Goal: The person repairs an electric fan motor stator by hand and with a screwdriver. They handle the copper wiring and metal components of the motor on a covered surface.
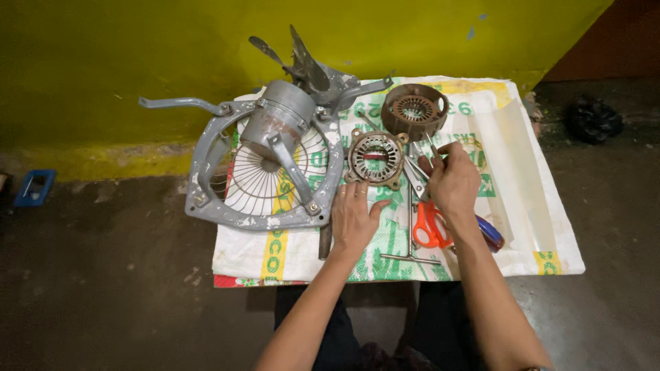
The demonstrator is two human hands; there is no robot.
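- left hand (354,218) flat, open, pressing woven sack (522,206) just below stator (375,157)
- right hand (452,180) right of stator, pinching thin tool (435,150); best kept steady
- orange scissors (429,227) under right wrist
- fan frame (265,168) left of stator, motor cover (414,110) beyond

Dim, warm light overhead; soft shadows; sharp centre, wide-angle bending at edges.

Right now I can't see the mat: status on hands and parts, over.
Left hand flat on printed woven sack, below round wound stator. Right hand pinching thin metal tool. Orange-handled scissors beside right wrist.
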